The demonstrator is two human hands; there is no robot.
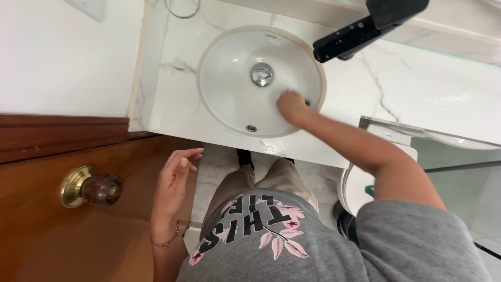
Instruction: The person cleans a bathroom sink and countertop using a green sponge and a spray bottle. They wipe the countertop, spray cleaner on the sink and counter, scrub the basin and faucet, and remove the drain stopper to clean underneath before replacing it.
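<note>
Right hand (291,106) down inside the white sink (229,89), pressed against the right wall of the bowl, fingers curled close together; something dark just at the fingertips, too small to tell whether held. Chrome drain plug (262,74) at the middle of the bowl, just left of and beyond that hand. Black tap (360,28) jutting over the far right rim. Left hand (176,175) hanging free on the near left, fingers loosely spread and slightly bent, holding nothing, beside the wooden door (62,235) with its brass knob (91,187). Marble counter (417,89) all round the sink.
</note>
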